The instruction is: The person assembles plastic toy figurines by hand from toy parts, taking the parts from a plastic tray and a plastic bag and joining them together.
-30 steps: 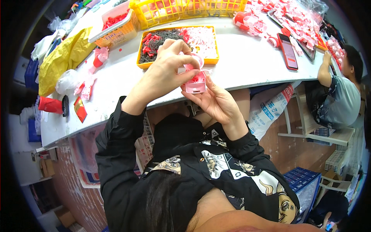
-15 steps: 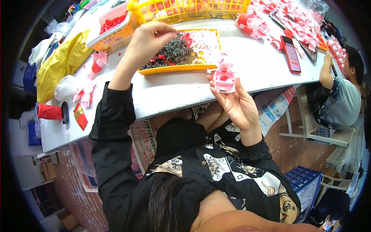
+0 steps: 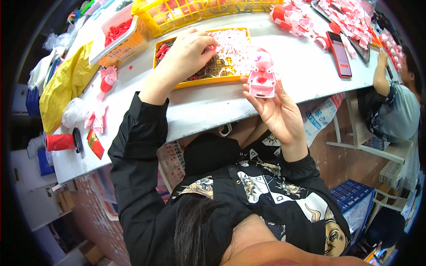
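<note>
My right hand (image 3: 282,111) holds a pink toy figure (image 3: 262,79) upright by its base, thumb on one side and fingers on the other. The figure has a rounded head and a red patch on its front. My left hand (image 3: 188,54) is over a yellow tray (image 3: 208,81) of small parts, fingers bent together at the tips. Small red bits show by those fingertips; whether they are pinched or lie in the tray is unclear. Dark parts (image 3: 206,71) fill the tray's left side, partly hidden by my hand, and pale pink parts (image 3: 235,42) fill its right.
Behind the tray stands a yellow basket (image 3: 186,22); a tub of red pieces (image 3: 119,48) is to its left. A phone (image 3: 338,55) and heaped pink parts (image 3: 344,22) lie at right. A yellow bag (image 3: 66,86) lies far left. Another person (image 3: 395,102) sits at right.
My left hand has come down and to the right, from above the dark parts toward the tray's middle. My right hand still holds the toy figure, and the whole view has shifted slightly.
</note>
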Demonstrator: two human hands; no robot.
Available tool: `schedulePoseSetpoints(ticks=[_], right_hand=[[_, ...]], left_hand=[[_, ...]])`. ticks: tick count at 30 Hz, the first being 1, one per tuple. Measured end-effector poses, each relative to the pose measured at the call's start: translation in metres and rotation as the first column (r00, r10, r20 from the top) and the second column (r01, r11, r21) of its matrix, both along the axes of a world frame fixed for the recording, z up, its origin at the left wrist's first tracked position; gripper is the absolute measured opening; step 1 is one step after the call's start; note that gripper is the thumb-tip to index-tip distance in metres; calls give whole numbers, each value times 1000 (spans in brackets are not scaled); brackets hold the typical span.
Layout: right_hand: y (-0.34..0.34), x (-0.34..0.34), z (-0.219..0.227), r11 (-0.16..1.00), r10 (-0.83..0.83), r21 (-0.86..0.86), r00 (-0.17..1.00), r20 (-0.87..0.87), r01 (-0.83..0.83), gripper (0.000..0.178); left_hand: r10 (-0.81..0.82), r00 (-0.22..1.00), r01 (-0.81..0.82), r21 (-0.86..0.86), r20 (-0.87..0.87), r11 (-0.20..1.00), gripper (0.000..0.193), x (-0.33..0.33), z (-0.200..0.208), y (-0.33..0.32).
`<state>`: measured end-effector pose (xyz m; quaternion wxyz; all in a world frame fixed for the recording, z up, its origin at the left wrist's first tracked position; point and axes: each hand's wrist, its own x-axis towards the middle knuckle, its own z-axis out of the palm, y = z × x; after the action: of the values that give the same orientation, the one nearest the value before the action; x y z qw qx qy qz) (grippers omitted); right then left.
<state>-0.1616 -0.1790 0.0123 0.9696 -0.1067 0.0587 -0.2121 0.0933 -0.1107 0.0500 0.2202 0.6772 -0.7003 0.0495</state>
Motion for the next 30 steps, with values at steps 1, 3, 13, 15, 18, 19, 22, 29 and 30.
schedulePoseSetpoints(ticks=[1, 3, 13, 15, 18, 19, 22, 29, 30], right_hand=[[1, 3, 1, 1000, -12, 6, 1000, -4, 12, 51], [1, 9, 2, 996, -5, -88, 1000, -26, 3, 52], [1, 20, -15, 995, 18, -103, 1000, 7, -17, 49], [2, 20, -14, 993, 17, -116, 1000, 2, -16, 49], [2, 19, -12, 993, 17, -119, 1000, 0, -16, 49], [3, 19, -12, 994, 15, -106, 1000, 2, -15, 48], [2, 19, -10, 997, 33, -73, 999, 5, -32, 48], [3, 24, -14, 996, 42, -78, 999, 30, -40, 49], [2, 23, -14, 997, 41, -74, 999, 31, -38, 49]], left_hand=[[28, 998, -25, -54, 52, 998, 17, 5, -4, -4], [92, 990, -81, -106, 104, 991, 18, 11, -9, -14], [285, 958, -283, 97, -7, 954, 19, 11, -12, -21], [264, 964, -264, 50, 12, 963, 17, 12, -8, -17], [213, 977, -214, -22, -21, 977, 15, 12, 5, -7], [179, 981, -183, -46, -74, 982, 14, 10, 12, -1], [241, 935, -220, 105, -262, 970, 14, -2, 31, 16], [85, 996, -84, -32, 16, 996, 18, -18, 8, 20], [70, 996, -67, -56, 50, 996, 19, -23, 4, 19]])
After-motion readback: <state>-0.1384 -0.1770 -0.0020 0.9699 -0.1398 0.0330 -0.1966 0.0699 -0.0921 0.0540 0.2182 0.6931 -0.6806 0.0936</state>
